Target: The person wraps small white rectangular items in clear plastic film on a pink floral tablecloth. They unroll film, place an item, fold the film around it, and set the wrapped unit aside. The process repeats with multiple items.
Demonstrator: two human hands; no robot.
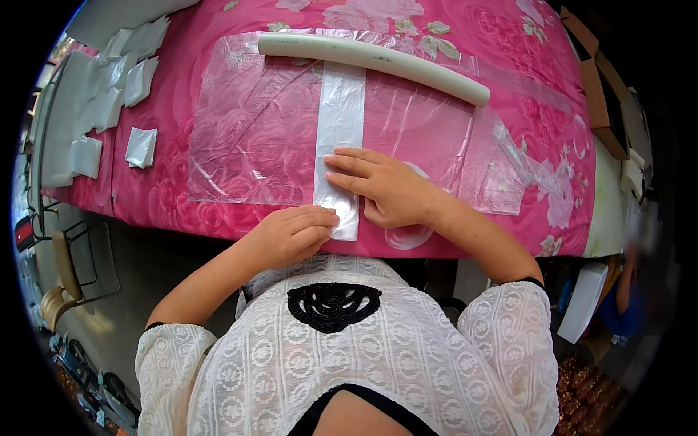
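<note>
A narrow strip of white folded plastic film point(340, 109) runs from under a pale plastic pipe point(363, 57) down to the near table edge. It lies over wide, thin sheets of clear plastic film point(247, 145) spread on the table. My right hand point(392, 190) rests on the strip from the right, fingers stretched out and thumb apart. At the strip's near end, my left hand point(294, 234) is closed, its fingers together and bent over the strip's left edge. The left thumb is mostly hidden, so how it grips the film cannot be seen fully.
A pink flowered cloth point(156, 185) covers the table. Small folded white plastic packets point(141, 147) lie at the left, several of them heaped farther back. An open cardboard box point(607, 109) stands at the right edge. A chair point(65, 269) is at the lower left; a blurred person point(618, 312) is at far right.
</note>
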